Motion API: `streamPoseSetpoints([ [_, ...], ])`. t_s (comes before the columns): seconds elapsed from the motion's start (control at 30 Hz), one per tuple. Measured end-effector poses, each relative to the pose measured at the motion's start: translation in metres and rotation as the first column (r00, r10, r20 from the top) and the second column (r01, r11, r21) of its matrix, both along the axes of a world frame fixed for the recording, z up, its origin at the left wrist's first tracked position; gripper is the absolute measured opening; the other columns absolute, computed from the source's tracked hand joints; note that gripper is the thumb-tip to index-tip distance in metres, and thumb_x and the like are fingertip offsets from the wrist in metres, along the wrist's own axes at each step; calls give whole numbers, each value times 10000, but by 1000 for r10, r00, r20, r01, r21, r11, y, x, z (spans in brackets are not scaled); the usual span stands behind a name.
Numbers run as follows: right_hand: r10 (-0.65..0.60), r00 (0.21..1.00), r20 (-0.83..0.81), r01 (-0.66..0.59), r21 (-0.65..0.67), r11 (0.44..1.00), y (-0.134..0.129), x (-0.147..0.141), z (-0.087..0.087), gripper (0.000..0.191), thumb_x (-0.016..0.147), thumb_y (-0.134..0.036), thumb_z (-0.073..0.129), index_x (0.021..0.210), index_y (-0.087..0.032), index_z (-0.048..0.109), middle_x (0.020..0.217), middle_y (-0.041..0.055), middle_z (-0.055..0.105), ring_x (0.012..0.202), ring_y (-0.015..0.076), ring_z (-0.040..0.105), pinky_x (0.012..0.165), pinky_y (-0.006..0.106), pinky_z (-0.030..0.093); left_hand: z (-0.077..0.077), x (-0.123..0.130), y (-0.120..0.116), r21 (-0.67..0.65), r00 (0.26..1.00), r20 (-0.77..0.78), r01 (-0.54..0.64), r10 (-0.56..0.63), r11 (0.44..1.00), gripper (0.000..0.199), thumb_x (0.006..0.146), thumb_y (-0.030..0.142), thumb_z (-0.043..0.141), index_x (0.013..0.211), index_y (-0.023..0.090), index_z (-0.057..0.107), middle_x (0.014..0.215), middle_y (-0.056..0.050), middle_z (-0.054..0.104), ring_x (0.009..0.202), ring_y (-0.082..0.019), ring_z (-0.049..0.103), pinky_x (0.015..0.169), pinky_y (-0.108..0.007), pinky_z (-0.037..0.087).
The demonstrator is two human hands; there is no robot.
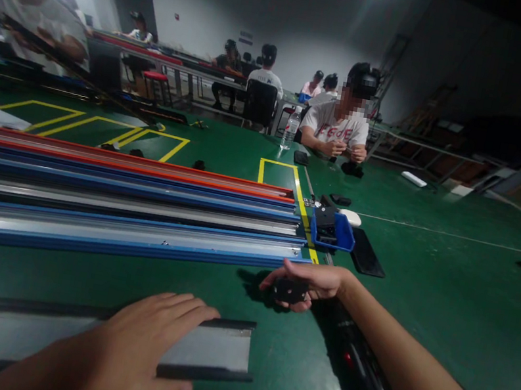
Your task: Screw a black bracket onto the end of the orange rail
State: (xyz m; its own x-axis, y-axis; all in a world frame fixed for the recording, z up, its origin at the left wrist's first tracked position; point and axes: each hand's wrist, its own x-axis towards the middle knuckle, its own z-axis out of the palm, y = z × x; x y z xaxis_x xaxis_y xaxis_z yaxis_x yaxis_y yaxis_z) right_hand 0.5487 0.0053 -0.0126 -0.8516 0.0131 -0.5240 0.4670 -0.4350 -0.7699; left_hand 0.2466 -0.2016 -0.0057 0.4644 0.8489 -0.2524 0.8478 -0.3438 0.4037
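Note:
A wide grey metal channel (214,349) with dark edges lies along the front of the green table. Across it, near its right end, rests my left hand (143,342), its fingers over the far edge and its thumb over the near one. Beyond the channel's end, to the right, my right hand (298,284) holds a small black block (290,291) with small holes in its face. Behind both hands lie long parallel rails: a blue one (231,248) nearest, then a black, a blue and a red one (194,174).
A blue bin (344,236) of black parts stands beyond my right hand, beside a black phone-like slab (368,253). A black tool (362,365) lies under my right forearm. Across the table sits a person (335,124) near a plastic bottle (290,130).

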Motion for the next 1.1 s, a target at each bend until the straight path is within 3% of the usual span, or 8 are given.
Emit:
streamPoseSetpoints([
  [0.1,81,996,-28,-78,90,993,-2,0,0,771,783,-432,834,1381,-161,431,808,-19,622,577,67,559,488,157,411,2,0,0,-2,1000,3,5,-5,1000,776,823,592,649,1503,268,462,1518,-91,508,1381,-376,487,1148,-601,402],
  [0.17,83,996,-12,-80,173,982,-2,-1,-1,774,746,-258,864,1360,-174,399,736,-64,598,546,61,550,490,153,417,3,0,0,8,1000,10,11,-11,1000,773,823,591,649,1500,263,467,1510,-95,518,1372,-377,497,1145,-599,408],
  [0.33,-1,1000,30,-7,261,965,-6,-5,4,442,831,-322,767,1152,-132,529,901,57,699,750,168,716,679,296,570,0,0,0,22,1000,17,8,-9,1000,777,813,571,670,1497,262,469,1507,-93,521,1366,-372,506,1145,-588,415],
  [0.47,1,1000,29,-12,375,927,-6,-5,14,322,831,-348,766,1020,-115,650,988,91,723,875,183,715,804,337,564,0,0,0,30,999,40,8,-10,1000,797,795,581,688,1491,253,477,1497,-98,532,1351,-373,521,1151,-589,407],
  [0.67,106,994,-14,-68,691,720,-3,-3,27,276,822,-365,780,974,-135,756,970,52,718,918,187,658,857,331,496,8,3,2,-6,1000,8,14,-14,1000,793,806,576,671,1488,222,479,1500,-116,526,1363,-378,507,1148,-586,409],
  [0.9,94,980,178,-200,828,524,-4,-6,26,227,867,-360,708,897,-136,719,792,9,655,733,152,569,671,271,420,15,6,5,-41,999,-5,34,-35,999,803,810,572,664,1498,213,458,1515,-110,511,1376,-355,497,1172,-560,385],
  [1.03,89,990,107,-139,751,645,-4,-7,21,270,871,-394,699,934,-132,711,816,14,653,753,154,568,691,272,422,12,5,5,-29,1000,4,29,-29,999,796,808,581,669,1492,228,466,1508,-97,521,1364,-348,511,1170,-546,394],
  [1.1,105,987,118,-158,728,667,-4,-8,18,271,864,-390,708,943,-131,717,834,20,658,766,158,571,704,276,425,10,3,4,-7,999,24,31,-30,1000,789,807,586,674,1487,242,471,1497,-83,536,1351,-341,525,1166,-531,404],
])
